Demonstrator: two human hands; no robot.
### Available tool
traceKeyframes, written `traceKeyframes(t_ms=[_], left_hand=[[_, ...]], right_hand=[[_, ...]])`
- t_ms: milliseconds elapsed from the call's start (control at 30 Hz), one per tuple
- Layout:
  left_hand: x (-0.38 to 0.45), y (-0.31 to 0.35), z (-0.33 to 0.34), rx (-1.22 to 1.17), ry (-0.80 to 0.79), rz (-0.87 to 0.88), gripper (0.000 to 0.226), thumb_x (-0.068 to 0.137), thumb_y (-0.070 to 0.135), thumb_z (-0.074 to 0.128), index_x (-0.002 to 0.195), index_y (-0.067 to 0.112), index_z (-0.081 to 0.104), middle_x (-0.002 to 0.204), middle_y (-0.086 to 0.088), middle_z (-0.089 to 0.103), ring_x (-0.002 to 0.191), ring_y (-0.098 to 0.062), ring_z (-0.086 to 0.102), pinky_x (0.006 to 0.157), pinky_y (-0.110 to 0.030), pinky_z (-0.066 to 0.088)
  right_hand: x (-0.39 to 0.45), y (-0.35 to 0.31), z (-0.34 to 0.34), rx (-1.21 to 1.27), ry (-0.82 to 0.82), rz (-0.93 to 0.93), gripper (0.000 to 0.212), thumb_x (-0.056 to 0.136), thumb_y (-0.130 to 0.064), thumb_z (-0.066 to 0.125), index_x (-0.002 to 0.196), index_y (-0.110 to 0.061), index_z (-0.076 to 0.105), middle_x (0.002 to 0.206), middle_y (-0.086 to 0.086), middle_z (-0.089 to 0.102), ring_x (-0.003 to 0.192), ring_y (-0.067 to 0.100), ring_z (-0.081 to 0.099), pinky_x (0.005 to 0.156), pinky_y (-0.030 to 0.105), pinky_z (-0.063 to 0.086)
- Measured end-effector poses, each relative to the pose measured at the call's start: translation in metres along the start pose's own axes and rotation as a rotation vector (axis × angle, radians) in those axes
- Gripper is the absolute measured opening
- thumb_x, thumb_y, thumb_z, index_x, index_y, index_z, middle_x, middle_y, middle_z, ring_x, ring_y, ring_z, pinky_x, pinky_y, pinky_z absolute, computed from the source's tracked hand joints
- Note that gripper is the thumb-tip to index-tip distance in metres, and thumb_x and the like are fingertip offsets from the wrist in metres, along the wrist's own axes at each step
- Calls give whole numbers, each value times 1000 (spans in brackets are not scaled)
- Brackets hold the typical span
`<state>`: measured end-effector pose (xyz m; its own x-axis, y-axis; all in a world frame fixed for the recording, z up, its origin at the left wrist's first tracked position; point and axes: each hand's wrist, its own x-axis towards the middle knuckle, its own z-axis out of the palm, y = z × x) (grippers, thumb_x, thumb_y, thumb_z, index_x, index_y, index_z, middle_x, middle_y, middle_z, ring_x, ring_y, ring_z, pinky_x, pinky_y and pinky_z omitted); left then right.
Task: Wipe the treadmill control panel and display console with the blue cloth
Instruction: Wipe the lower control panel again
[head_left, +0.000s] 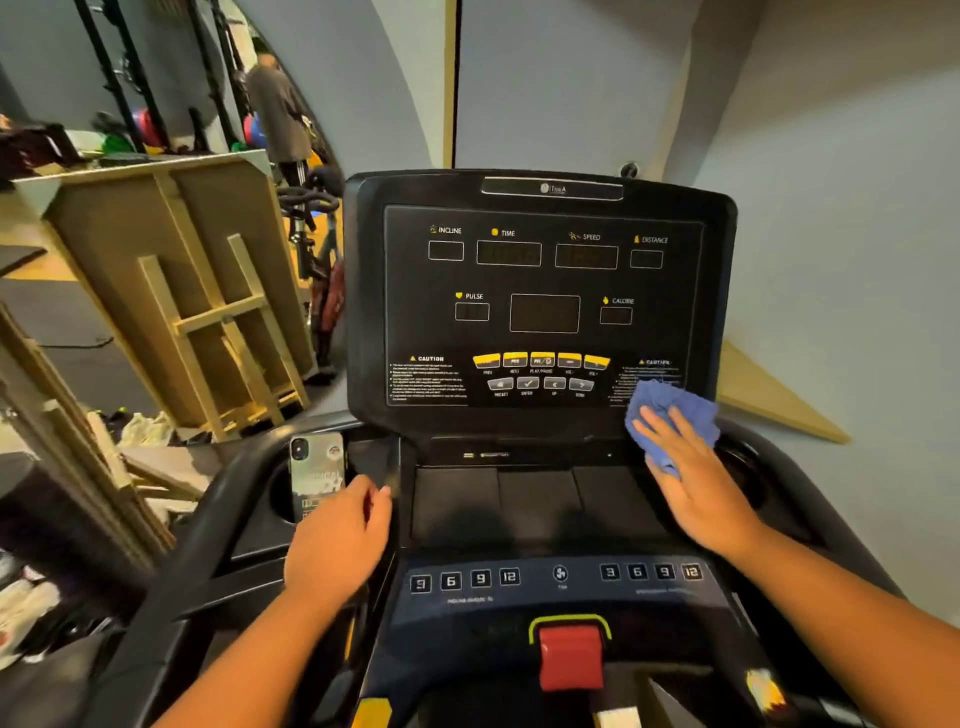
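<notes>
Where the console deck dips into a round cup holder (270, 499) on the left, a phone (318, 475) stands upright in it, camera lens uppermost, leaning toward the display console (543, 291). A matching recess (748, 467) lies on the right side, partly covered by the forearm; its contents cannot be told. The console's lower right corner, beside the right-hand caution text, is where the blue cloth (667, 415) sits, bunched against the panel face and overlapping the bezel edge. The rest of the display face and the yellow button row (540, 360) lie uncovered to the cloth's left. Below, the control panel (556, 577) with its numbered keys and the red safety key (570, 657) lie between the two forearms. The right hand (691, 478) presses flat on the cloth, fingers straight and spread. The left hand (337, 540) rests on the deck just beside the phone, fingers curled; whether they grip anything cannot be told.
</notes>
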<state>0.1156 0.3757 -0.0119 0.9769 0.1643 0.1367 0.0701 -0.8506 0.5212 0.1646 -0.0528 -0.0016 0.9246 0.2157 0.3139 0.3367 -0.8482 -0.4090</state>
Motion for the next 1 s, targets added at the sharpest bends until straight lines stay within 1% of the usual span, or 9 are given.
traceKeyframes(t_ms=[167,333,467,567,667,733,800,900,1000], left_hand=[[-30,-24,0,44,33,183,24,93,48,44,83,29,56,75,8,63,70,-19,59,63,-36,46],[-61,-47,2,97,40,323,49,91,43,46,133,20,58,128,3,62,119,-19,54,105,-41,41],[-87,-54,3,152,24,285,59,91,40,42,147,20,46,154,-1,41,147,-24,30,120,-49,26],[-107,-56,3,75,19,258,54,94,33,46,147,23,46,160,2,32,152,-20,17,122,-51,21],[-121,-54,2,-31,14,195,42,95,20,59,136,24,58,163,6,26,154,-13,8,119,-45,27],[-133,-52,1,-46,3,122,37,95,18,60,131,26,62,162,7,29,152,-13,17,116,-43,32],[-146,-51,1,-76,1,29,27,96,20,57,120,30,66,146,9,49,136,-16,46,105,-38,45],[-157,-45,0,9,-11,-69,21,98,26,50,88,37,63,96,14,64,88,-10,63,72,-32,48],[-159,-39,-1,75,-26,-142,35,100,24,46,68,22,59,71,3,63,63,-10,55,57,-30,42]], right_hand=[[-47,-53,3,293,54,214,45,104,-13,48,148,-21,46,158,-6,36,148,-1,22,118,11,12],[-104,-86,30,37,-128,88,55,101,-15,49,147,-40,31,159,-12,33,151,5,14,124,33,11],[-116,-137,58,-125,-149,244,58,106,-30,39,158,-29,12,162,-17,2,152,6,-3,120,25,-6],[-129,-179,82,-129,-152,-44,65,96,-35,52,156,-28,27,163,-9,24,152,20,21,121,33,12],[-143,-166,86,-182,-247,-350,73,90,-29,62,156,-28,31,164,-11,26,152,18,21,120,36,17],[-148,-129,66,-263,-286,-343,80,92,-30,54,158,-39,10,165,-19,12,154,11,10,120,34,14],[-159,-81,42,-288,-239,-199,83,92,-32,51,156,-45,1,165,-18,14,153,6,3,119,38,19],[-170,-40,14,-298,-96,-27,56,103,-48,29,156,-30,27,156,2,43,154,11,10,114,45,28],[-157,-81,35,-356,-26,154,62,101,-47,25,147,-12,48,152,10,48,145,30,36,113,50,31]])
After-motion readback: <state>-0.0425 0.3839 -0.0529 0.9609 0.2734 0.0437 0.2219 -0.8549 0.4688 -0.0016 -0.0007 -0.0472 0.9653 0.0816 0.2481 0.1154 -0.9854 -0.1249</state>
